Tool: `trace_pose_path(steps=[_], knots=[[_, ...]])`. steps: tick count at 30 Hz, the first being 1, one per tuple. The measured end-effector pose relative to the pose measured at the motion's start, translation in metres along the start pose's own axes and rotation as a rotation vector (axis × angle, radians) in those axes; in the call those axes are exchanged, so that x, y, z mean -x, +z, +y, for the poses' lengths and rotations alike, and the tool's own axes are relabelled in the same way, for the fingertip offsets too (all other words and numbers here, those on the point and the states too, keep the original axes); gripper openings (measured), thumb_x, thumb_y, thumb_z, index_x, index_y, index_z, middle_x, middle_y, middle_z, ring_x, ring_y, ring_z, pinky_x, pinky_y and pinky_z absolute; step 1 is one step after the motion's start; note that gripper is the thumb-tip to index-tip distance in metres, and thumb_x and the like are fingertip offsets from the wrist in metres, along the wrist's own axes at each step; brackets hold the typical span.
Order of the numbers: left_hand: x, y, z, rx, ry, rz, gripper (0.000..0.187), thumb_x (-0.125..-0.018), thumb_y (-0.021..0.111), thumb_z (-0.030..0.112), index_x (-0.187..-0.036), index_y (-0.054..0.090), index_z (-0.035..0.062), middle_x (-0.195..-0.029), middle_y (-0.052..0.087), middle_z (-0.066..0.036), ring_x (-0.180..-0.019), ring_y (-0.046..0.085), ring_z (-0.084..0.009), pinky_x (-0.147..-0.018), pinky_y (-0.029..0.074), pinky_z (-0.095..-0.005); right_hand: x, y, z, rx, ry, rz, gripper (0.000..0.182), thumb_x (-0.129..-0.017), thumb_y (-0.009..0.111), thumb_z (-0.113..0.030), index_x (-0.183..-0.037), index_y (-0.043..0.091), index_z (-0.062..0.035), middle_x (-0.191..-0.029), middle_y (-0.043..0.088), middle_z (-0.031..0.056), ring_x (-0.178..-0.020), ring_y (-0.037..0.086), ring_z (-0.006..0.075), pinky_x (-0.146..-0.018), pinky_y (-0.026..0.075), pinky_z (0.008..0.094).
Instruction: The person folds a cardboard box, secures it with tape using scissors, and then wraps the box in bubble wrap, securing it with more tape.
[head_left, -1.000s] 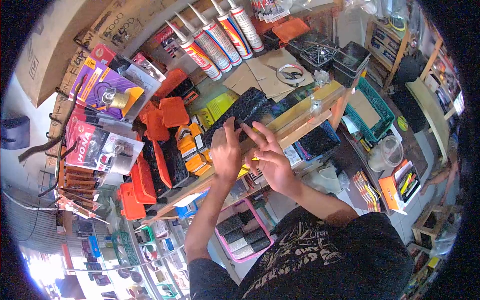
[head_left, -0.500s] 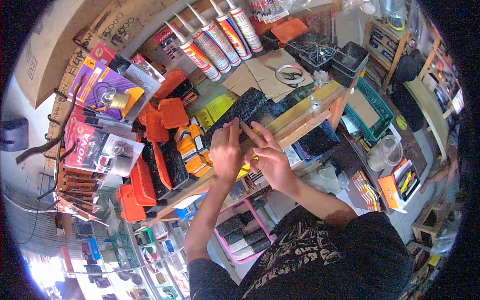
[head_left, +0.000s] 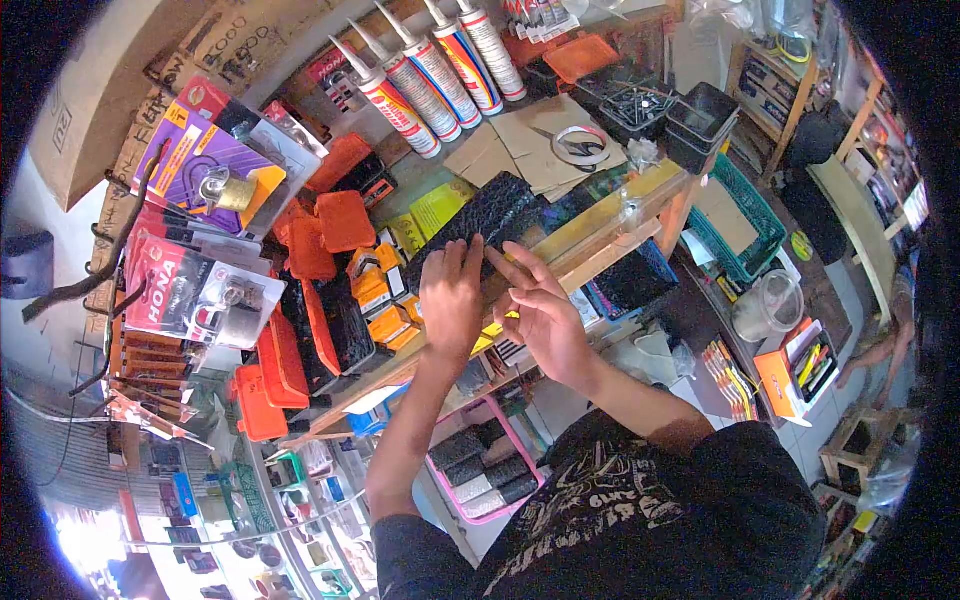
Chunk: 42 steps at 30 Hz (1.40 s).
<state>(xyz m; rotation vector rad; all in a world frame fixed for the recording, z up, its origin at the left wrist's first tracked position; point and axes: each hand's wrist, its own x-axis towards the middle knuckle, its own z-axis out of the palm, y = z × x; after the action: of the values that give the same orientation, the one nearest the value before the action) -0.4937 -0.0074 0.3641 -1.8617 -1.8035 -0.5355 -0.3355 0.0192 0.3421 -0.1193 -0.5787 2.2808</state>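
On the wooden counter edge [head_left: 600,225], seen from the head camera, little is changed since the earlier frames: the left hand [head_left: 452,298] is shifted slightly up onto the black textured pack [head_left: 490,215], fingers laid flat and close together on its near edge. The right hand [head_left: 540,315] is held just beside it, fingers spread, fingertips touching the pack, nothing pinched. Sealant tubes [head_left: 430,65] are ranged well beyond.
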Motion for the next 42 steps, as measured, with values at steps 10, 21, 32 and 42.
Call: trace_pose_path(steps=[10,21,32,42], knots=[[0.0,-0.002,0.001,0.021,-0.002,0.018,0.042,-0.076,0.063,0.005,-0.118,0.066,0.0018,-0.105,0.063,-0.014,-0.092,0.061,-0.0313,-0.081,0.053,-0.0414,-0.01,0.001,0.011,0.136,-0.012,0.306,0.053,-0.092,0.067,-0.023,-0.139,0.045,-0.0094,-0.129,0.064,0.0082,-0.071,0.063,0.011,-0.05,0.044,0.0243],[-0.001,-0.003,0.001,0.028,0.001,-0.005,0.041,-0.078,0.061,0.005,-0.118,0.066,0.0009,-0.105,0.063,-0.015,-0.091,0.06,-0.0321,-0.081,0.053,-0.0431,-0.047,-0.005,-0.004,0.547,0.09,0.371,0.041,-0.094,0.068,-0.043,-0.109,0.068,-0.0051,-0.079,0.071,0.0071,-0.041,0.053,0.0084,-0.039,0.04,0.022],[0.0,-0.001,-0.002,0.042,-0.006,0.021,0.039,-0.079,0.061,0.004,-0.116,0.068,0.0024,-0.105,0.064,-0.015,-0.091,0.062,-0.0329,-0.081,0.053,-0.0437,-0.056,-0.026,0.02,0.548,0.013,0.374,0.024,-0.095,0.069,-0.028,-0.1,0.071,-0.004,-0.065,0.061,0.0009,-0.046,0.05,0.0066,-0.04,0.041,0.0233],[-0.015,-0.014,0.002,0.194,-0.012,0.031,0.021,-0.083,0.066,0.006,-0.102,0.071,-0.0003,-0.091,0.064,-0.016,-0.082,0.062,-0.0343,-0.074,0.052,-0.0447,-0.061,-0.024,0.024,0.68,-0.148,0.275,0.016,-0.099,0.06,-0.018,-0.097,0.065,-0.0025,-0.063,0.057,0.0016,-0.046,0.051,0.0093,-0.041,0.042,0.0276]])
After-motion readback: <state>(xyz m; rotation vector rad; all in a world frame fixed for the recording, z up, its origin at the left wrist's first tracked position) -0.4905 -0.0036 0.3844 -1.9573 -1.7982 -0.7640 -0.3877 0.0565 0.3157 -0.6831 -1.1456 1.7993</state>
